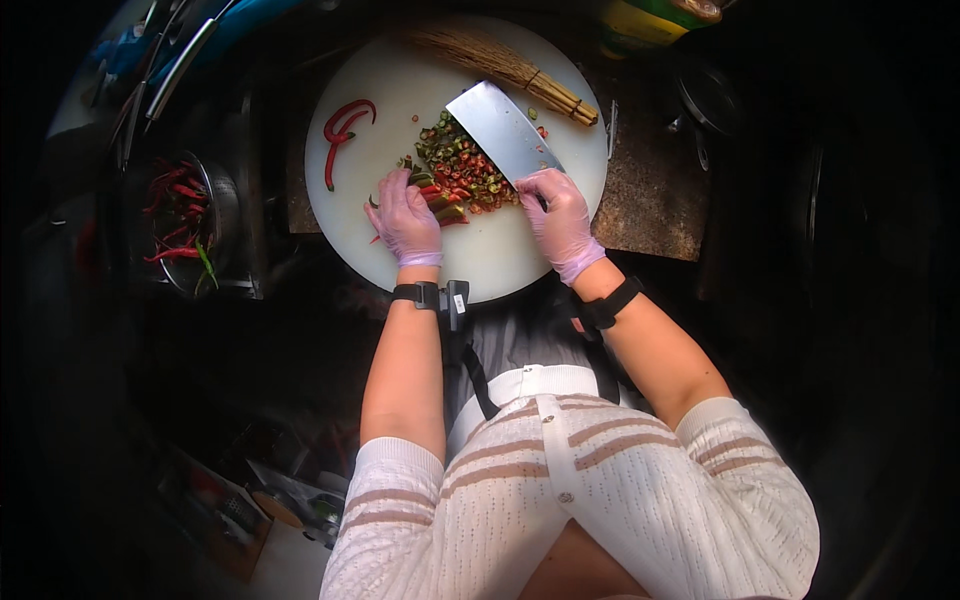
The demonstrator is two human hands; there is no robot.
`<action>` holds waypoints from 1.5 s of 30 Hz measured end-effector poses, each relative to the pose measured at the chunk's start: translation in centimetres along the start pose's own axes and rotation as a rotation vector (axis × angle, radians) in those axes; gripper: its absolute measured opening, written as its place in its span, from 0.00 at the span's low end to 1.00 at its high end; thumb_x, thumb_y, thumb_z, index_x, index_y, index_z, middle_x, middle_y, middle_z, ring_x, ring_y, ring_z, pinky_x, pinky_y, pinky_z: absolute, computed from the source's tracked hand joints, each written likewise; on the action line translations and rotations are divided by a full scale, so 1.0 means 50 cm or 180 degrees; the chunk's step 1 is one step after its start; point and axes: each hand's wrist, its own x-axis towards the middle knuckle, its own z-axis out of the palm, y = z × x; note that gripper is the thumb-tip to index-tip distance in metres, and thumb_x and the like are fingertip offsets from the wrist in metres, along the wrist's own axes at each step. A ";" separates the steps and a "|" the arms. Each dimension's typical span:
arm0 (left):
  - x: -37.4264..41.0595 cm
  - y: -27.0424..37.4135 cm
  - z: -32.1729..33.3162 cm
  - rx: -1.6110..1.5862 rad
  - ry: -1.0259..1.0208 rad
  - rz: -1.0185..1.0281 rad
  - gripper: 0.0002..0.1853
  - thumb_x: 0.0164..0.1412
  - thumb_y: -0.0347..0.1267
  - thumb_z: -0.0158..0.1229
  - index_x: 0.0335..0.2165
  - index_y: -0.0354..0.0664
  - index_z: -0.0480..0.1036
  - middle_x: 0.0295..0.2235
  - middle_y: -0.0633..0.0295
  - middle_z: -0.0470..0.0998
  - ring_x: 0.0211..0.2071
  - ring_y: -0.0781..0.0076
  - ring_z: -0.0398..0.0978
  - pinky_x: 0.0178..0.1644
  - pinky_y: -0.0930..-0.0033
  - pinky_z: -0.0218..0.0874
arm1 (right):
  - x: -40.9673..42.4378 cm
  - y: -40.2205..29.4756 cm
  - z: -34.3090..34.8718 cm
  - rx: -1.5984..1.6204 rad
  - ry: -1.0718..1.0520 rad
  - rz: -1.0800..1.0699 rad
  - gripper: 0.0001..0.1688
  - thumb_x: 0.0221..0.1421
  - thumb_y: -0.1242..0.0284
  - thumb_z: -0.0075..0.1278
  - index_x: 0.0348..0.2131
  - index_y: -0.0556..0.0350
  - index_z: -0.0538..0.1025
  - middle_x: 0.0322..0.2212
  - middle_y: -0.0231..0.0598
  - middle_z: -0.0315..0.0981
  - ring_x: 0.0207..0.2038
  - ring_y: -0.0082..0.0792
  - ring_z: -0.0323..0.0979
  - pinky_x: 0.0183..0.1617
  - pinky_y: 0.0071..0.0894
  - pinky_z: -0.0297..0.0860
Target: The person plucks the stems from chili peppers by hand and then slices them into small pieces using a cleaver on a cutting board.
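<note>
My left hand [409,217], in a thin pink glove, presses a bunch of red and green chili peppers [448,211] onto a round white cutting board [480,262]. The cut ends of the bunch point right. My right hand [556,214], gloved alike, grips a cleaver [504,127] at its near end; most of the handle is hidden by the fingers. Its broad blade slants away to the upper left. Chopped red and green chili [465,169] is heaped along the blade's left side. Whole red chili peppers [341,139] lie apart at the board's left.
A bamboo brush [517,64] rests across the board's far edge. At the left, a metal strainer bowl [223,210] holds red chilies and a green one. The board sits on a worn brown surface [652,202]. A yellow-green container [649,26] stands at the back right.
</note>
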 end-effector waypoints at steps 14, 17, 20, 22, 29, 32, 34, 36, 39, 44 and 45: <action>-0.019 0.002 0.021 -0.0038 0.0267 -0.0053 0.14 0.57 0.35 0.54 0.43 0.48 0.69 0.47 0.63 0.73 0.54 0.61 0.66 0.57 0.56 0.51 | -0.041 -0.103 -0.009 -0.0878 -0.0529 0.0363 0.28 0.49 0.77 0.51 0.51 0.54 0.64 0.33 0.51 0.65 0.36 0.54 0.68 0.40 0.45 0.68; -0.018 0.008 0.020 -0.0083 0.0271 -0.0102 0.13 0.56 0.33 0.54 0.42 0.48 0.69 0.46 0.63 0.73 0.53 0.61 0.66 0.56 0.57 0.52 | -0.091 -0.151 0.006 -0.0534 -0.0465 0.0427 0.20 0.55 0.75 0.47 0.48 0.56 0.65 0.33 0.51 0.68 0.33 0.53 0.70 0.37 0.43 0.69; -0.015 0.009 0.018 -0.0144 0.0310 -0.0058 0.12 0.56 0.32 0.54 0.41 0.47 0.69 0.44 0.64 0.73 0.52 0.62 0.67 0.56 0.57 0.52 | -0.123 -0.181 0.016 -0.0512 -0.0872 0.1033 0.18 0.56 0.73 0.47 0.47 0.59 0.66 0.37 0.57 0.71 0.35 0.59 0.71 0.38 0.46 0.69; -0.014 0.008 0.017 -0.0174 0.0359 0.0000 0.12 0.56 0.31 0.54 0.41 0.47 0.69 0.44 0.64 0.73 0.51 0.62 0.67 0.55 0.57 0.53 | -0.139 -0.184 0.023 -0.0503 -0.0874 0.1042 0.17 0.57 0.72 0.46 0.45 0.59 0.66 0.35 0.56 0.71 0.34 0.59 0.71 0.37 0.48 0.69; -0.011 0.010 0.014 -0.0326 0.0376 0.0102 0.13 0.54 0.29 0.54 0.40 0.46 0.69 0.42 0.62 0.74 0.48 0.60 0.69 0.55 0.57 0.53 | -0.120 -0.188 0.025 -0.0771 -0.1339 0.1130 0.11 0.57 0.71 0.44 0.37 0.60 0.62 0.26 0.58 0.71 0.28 0.62 0.69 0.33 0.54 0.66; -0.015 0.009 0.015 -0.0369 0.0399 0.0143 0.13 0.54 0.28 0.55 0.40 0.45 0.70 0.41 0.61 0.74 0.47 0.59 0.69 0.54 0.57 0.54 | -0.098 -0.182 0.046 -0.0737 -0.1519 0.1325 0.12 0.56 0.72 0.44 0.35 0.61 0.61 0.24 0.59 0.71 0.29 0.62 0.71 0.33 0.55 0.67; -0.012 0.010 0.017 -0.0403 0.0378 0.0150 0.13 0.53 0.28 0.56 0.40 0.45 0.70 0.42 0.62 0.74 0.48 0.59 0.69 0.54 0.56 0.54 | -0.093 -0.156 0.083 -0.0769 -0.1341 0.1324 0.12 0.56 0.71 0.45 0.35 0.61 0.61 0.24 0.59 0.71 0.28 0.62 0.71 0.33 0.55 0.67; -0.017 0.002 0.020 -0.0440 0.0273 0.0117 0.15 0.52 0.28 0.57 0.41 0.46 0.69 0.43 0.63 0.73 0.50 0.59 0.67 0.56 0.55 0.54 | -0.092 -0.133 0.120 -0.0771 -0.1205 0.1263 0.13 0.56 0.71 0.46 0.35 0.61 0.61 0.23 0.59 0.72 0.28 0.62 0.71 0.33 0.56 0.67; -0.014 0.003 0.024 -0.0565 0.0339 0.0102 0.14 0.53 0.28 0.56 0.41 0.45 0.69 0.43 0.61 0.73 0.49 0.58 0.67 0.56 0.55 0.54 | -0.082 -0.117 0.144 -0.0722 -0.1006 0.1123 0.13 0.55 0.70 0.46 0.35 0.60 0.62 0.23 0.59 0.72 0.28 0.62 0.71 0.32 0.56 0.68; -0.011 -0.008 0.025 -0.0602 0.0372 0.0163 0.12 0.56 0.27 0.53 0.41 0.43 0.69 0.43 0.59 0.73 0.48 0.56 0.68 0.55 0.54 0.55 | -0.090 -0.133 0.100 -0.0535 -0.0909 0.0902 0.13 0.56 0.70 0.46 0.34 0.60 0.62 0.23 0.59 0.72 0.28 0.61 0.71 0.32 0.55 0.67; -0.013 -0.007 0.024 -0.0607 0.0344 0.0162 0.12 0.56 0.28 0.53 0.41 0.43 0.69 0.43 0.59 0.73 0.48 0.56 0.68 0.55 0.54 0.55 | -0.095 -0.150 0.080 -0.0508 -0.0870 0.0844 0.12 0.56 0.70 0.46 0.34 0.60 0.62 0.23 0.59 0.71 0.28 0.61 0.71 0.32 0.54 0.67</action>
